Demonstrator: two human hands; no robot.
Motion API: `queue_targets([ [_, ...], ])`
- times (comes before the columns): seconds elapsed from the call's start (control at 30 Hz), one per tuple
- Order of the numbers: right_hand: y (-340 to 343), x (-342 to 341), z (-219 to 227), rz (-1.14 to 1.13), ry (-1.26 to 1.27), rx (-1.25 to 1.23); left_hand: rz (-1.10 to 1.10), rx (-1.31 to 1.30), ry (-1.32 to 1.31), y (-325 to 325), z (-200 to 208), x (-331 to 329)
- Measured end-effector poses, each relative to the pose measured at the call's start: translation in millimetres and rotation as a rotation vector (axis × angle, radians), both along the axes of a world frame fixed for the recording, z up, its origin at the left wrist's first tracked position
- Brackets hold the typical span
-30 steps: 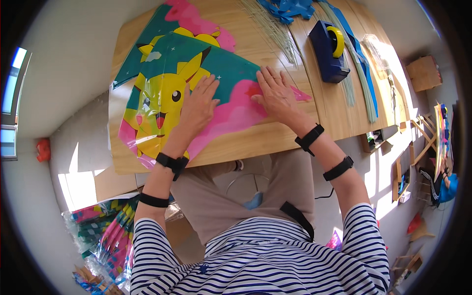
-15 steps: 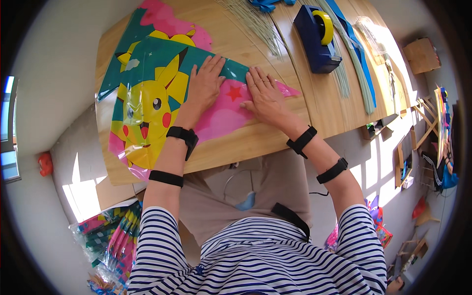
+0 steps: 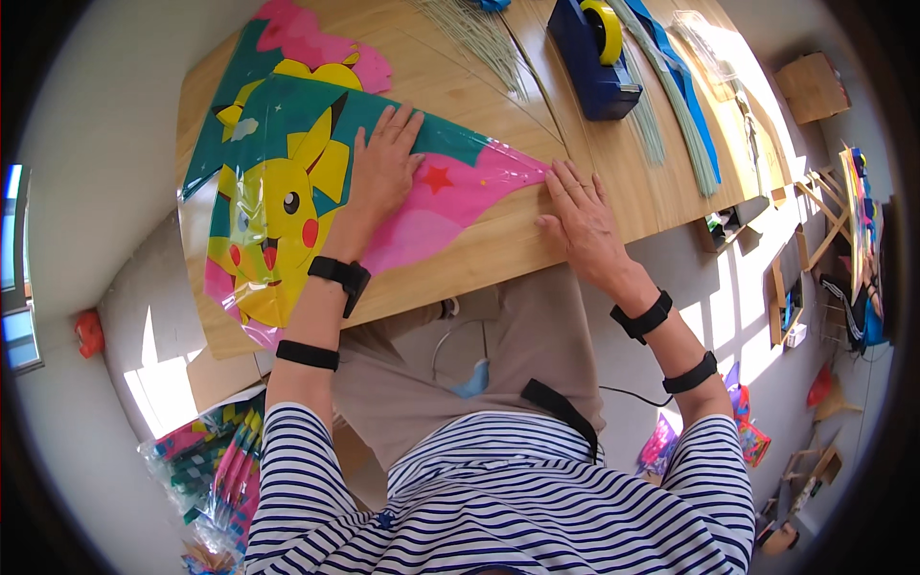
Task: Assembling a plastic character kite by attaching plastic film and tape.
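Note:
A glossy, thin printed sheet [image 3: 407, 225] in teal and pink, with a big yellow cartoon figure, lies across the left of the table. Flat on its upper middle rests my left hand [image 3: 381, 171], fingers stretched toward the teal edge. My right hand [image 3: 583, 216] lies with extended fingers at the sheet's pointed pink right tip, its fingertips touching or just covering the point. Behind, a similar printed sheet [image 3: 287, 34] shows partly from under the first one.
The wooden table [image 3: 537, 230] carries a dark blue tape dispenser [image 3: 592, 72] with a yellow roll, pale thin rods [image 3: 479, 43] and blue strips [image 3: 685, 72]. Packed printed sheets [image 3: 216, 460] lie at lower left. Several wooden racks [image 3: 810, 230] stand at the right.
My right hand has slid rightward along the sheet to its tip, uncovering the pink corner. My left hand stays flat in about the same place on the sheet. The view has shifted slightly.

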State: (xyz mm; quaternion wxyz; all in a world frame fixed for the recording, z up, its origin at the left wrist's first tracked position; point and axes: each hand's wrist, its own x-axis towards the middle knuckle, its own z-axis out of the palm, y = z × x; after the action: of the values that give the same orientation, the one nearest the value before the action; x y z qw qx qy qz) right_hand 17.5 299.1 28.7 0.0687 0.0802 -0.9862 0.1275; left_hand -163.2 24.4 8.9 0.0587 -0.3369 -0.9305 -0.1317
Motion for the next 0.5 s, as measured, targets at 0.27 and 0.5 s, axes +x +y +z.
queue_targets([
  [0.27, 10, -28, -14, -0.261, 0.099, -0.273, -0.136, 0.052, -0.135, 40, 9, 84],
  [0.5, 7, -47, -23, -0.354, 0.093, -0.309, -0.053, 0.049, -0.186, 26, 8, 100],
])
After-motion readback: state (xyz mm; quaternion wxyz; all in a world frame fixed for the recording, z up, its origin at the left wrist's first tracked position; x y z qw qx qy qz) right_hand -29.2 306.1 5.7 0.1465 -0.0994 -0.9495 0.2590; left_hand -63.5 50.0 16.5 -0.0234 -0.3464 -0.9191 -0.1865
